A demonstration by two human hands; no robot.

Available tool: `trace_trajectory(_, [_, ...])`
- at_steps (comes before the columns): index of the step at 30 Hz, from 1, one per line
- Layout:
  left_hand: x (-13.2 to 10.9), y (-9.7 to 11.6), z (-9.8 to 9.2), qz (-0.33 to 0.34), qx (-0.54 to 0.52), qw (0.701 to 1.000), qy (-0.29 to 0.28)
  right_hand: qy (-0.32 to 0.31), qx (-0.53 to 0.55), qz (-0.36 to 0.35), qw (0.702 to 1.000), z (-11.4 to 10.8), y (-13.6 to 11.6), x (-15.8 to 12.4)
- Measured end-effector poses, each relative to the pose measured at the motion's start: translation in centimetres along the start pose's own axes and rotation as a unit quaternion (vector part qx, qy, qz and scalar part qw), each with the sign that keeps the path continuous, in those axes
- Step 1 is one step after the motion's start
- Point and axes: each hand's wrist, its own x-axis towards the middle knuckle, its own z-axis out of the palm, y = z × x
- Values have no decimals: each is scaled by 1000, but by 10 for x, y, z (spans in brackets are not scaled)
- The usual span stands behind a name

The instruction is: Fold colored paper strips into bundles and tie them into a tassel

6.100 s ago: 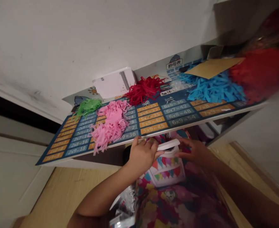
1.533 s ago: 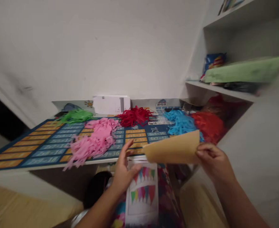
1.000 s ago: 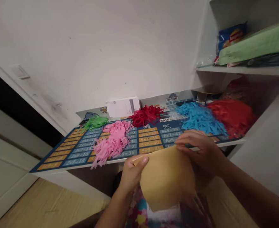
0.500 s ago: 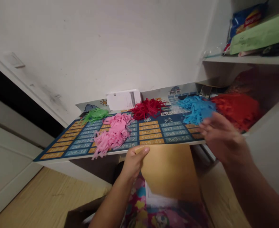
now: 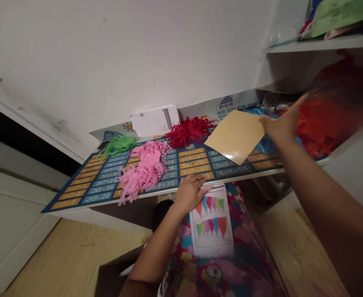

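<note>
A yellow-tan sheet of paper [image 5: 235, 136] is tilted above the right part of the desk mat, its right corner pinched in my right hand [image 5: 282, 123]. Behind the sheet, a blue fringed bundle [image 5: 266, 144] is partly hidden. My left hand [image 5: 191, 192] rests at the desk's front edge, fingers apart, by the top of a white sheet [image 5: 212, 225] with pictures of coloured bunting. That white sheet lies on my patterned lap. Pink fringed paper [image 5: 146, 167], a green bundle [image 5: 119, 145] and a dark red bundle [image 5: 190, 131] lie on the mat.
A stack of white cards [image 5: 155, 120] leans on the wall. The desk mat [image 5: 107, 181] shows multiplication tables. At the right are an orange-red bundle [image 5: 317, 128] and a shelf [image 5: 323, 44] holding a green package. An open box [image 5: 113, 274] stands on the floor.
The yellow-tan sheet has gone from my left hand over my lap to my right hand above the desk. My left hand has let go of it, and the bunting pictures are uncovered.
</note>
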Motion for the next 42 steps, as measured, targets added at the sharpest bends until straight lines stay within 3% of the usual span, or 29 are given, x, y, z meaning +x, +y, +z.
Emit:
trace_trajectory(2, [-6,1,6,14,40,999,4,37,-30,-35,998,0,-2,-36])
trace_trajectory(3, [-10,0,8,23,49,999,6,8,-3,-80,997,-1,-4,-63])
trace_trajectory(5, [-17,0,13,35,50,998,10,-114,112,-110,981,-3,-9,-125])
trace_trajectory(6, [-21,-1,14,34,45,998,14,-220,130,-110,961,-4,-9,-156])
trace_trajectory(7, [-25,0,14,31,37,999,21,-268,138,-122,946,-5,-9,-182])
trace_trajectory(9, [-34,4,12,30,15,999,42,-322,160,-132,924,-7,-6,-222])
trace_trajectory(11, [-44,11,6,41,0,996,74,-352,195,-114,908,-9,-6,-243])
trace_trajectory(14, [-59,22,-7,63,-14,993,98,-384,240,-42,891,-17,-14,-254])
trace_trajectory(20, [-75,25,-24,92,-121,985,82,-368,291,59,881,-38,-42,-262])
trace_trajectory(27, [-82,29,-15,38,-206,973,93,-361,316,101,872,-40,-40,-265])
trace_trajectory(32, [-85,32,-18,74,-188,974,103,-346,354,160,854,-39,-38,-271])
trace_trajectory(42, [-97,35,-23,87,-185,972,115,-347,419,174,821,-47,-33,-277])
